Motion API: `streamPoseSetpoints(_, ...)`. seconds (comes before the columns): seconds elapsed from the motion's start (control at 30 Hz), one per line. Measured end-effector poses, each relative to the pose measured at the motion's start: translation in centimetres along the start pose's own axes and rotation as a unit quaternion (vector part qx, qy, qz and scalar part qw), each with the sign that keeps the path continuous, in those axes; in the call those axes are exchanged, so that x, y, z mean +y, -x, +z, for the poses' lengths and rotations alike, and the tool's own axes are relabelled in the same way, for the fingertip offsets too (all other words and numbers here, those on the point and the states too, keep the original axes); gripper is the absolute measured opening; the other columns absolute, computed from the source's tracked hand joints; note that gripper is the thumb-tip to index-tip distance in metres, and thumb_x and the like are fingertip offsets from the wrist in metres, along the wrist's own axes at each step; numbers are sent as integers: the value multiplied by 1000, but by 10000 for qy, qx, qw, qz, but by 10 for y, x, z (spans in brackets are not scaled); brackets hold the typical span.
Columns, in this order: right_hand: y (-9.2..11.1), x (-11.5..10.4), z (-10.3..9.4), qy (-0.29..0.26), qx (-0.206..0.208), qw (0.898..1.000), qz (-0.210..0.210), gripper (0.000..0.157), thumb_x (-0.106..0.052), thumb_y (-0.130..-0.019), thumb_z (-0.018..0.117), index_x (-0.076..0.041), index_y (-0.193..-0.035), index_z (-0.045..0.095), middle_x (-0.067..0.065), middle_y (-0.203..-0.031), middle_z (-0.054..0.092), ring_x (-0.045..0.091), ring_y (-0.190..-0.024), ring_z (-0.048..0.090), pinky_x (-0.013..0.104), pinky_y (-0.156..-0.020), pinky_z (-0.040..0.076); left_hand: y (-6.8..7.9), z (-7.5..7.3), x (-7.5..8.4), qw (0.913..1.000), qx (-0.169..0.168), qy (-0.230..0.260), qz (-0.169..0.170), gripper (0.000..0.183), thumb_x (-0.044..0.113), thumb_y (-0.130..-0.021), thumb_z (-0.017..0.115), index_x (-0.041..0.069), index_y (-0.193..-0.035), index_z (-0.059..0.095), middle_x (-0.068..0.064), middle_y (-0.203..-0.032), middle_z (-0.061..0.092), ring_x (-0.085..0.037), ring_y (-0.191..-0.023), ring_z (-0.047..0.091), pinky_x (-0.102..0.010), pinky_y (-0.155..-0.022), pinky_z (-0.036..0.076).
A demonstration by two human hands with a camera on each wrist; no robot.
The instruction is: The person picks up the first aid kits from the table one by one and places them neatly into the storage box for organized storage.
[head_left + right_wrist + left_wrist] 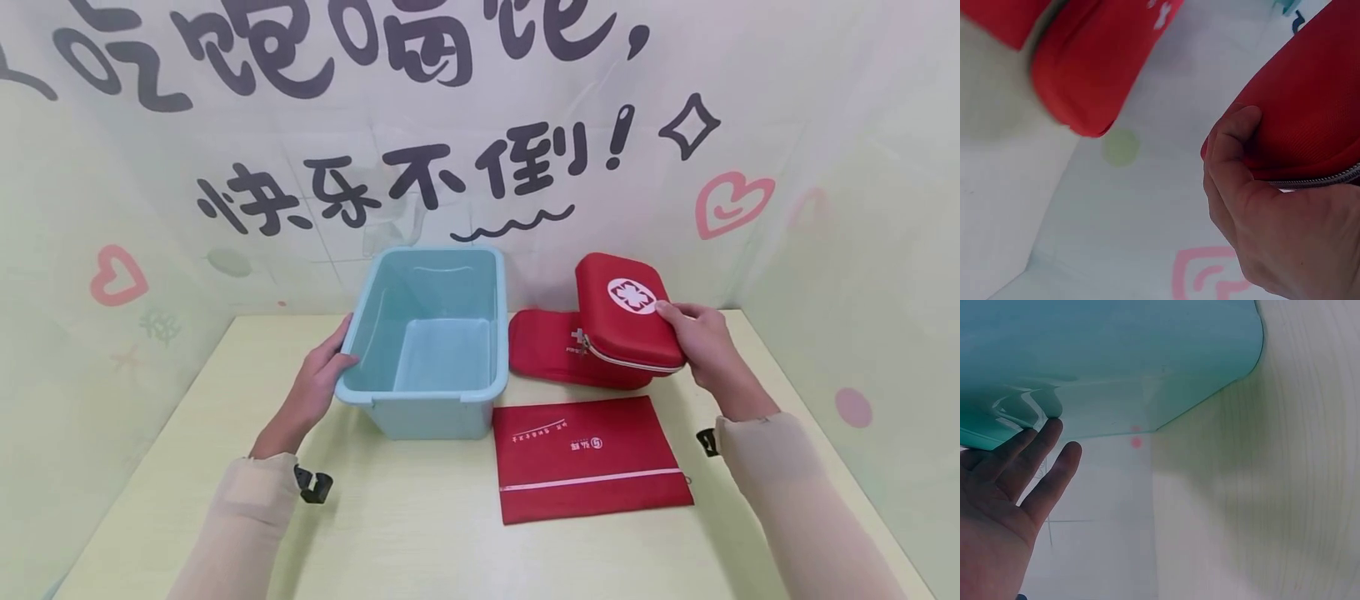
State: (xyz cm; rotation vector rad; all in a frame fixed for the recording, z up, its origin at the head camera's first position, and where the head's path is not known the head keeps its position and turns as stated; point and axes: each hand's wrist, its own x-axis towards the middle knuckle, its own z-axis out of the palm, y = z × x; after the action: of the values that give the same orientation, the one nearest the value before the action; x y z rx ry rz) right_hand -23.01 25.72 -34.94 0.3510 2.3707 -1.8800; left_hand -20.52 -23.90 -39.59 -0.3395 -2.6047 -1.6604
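Observation:
My left hand [321, 377] holds the left rim of a light blue plastic bin [427, 414], thumb over the rim and fingers against the outer side. In the left wrist view, the fingers [1044, 447] reach under the bin's rim. On the right, my right hand [703, 343] grips the corner of a red zippered first-aid case [611, 321] with a white emblem, thumb on its top. The case is raised above a flatter red first-aid pouch [543, 346] and partly hides it. In the right wrist view, the case [1310, 112] is apart from the pouch [1094, 75].
A flat red document pouch [592, 458] with a white stripe lies in front of the first-aid pouch. Everything stands on a pale wooden table [390, 525]. Behind it rises a whitish wall [525, 275] with dark lettering, and side walls close in left and right.

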Motion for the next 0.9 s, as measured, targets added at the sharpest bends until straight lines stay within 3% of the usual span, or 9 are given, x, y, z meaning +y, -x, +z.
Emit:
streamPoseSetpoints(0.2, 3, -23, 22, 117, -170, 9998, -18, 76, -43, -101, 51, 3, -155, 25, 26, -146, 42, 5, -83, 62, 20, -74, 55, 0, 0, -1, 10000, 12, 42, -46, 64, 11, -100, 38, 15, -160, 16, -19, -162, 23, -48, -140, 31, -67, -106, 28)
streamPoseSetpoints(0.53, 8, -56, 66, 248, -227, 9994, 46, 74, -44, -97, 58, -4, -154, 32, 18, -139, 52, 29, -108, 63, 37, -87, 54, 1, -1, -3, 10000, 44, 73, 14, 64, 10, -100, 39, 13, -160, 17, -21, -161, 24, -48, -139, 33, -67, -106, 28)
streamPoseSetpoints(0.9, 14, -77, 109, 357, -186, 9990, -169, 69, -39, -94, 65, -6, -149, 39, 14, -133, 56, 29, -105, 65, 35, -84, 56, 1, 0, -2, 9998, 72, 145, 85, 64, 9, -100, 39, 12, -160, 18, -21, -161, 24, -47, -139, 32, -66, -107, 28)
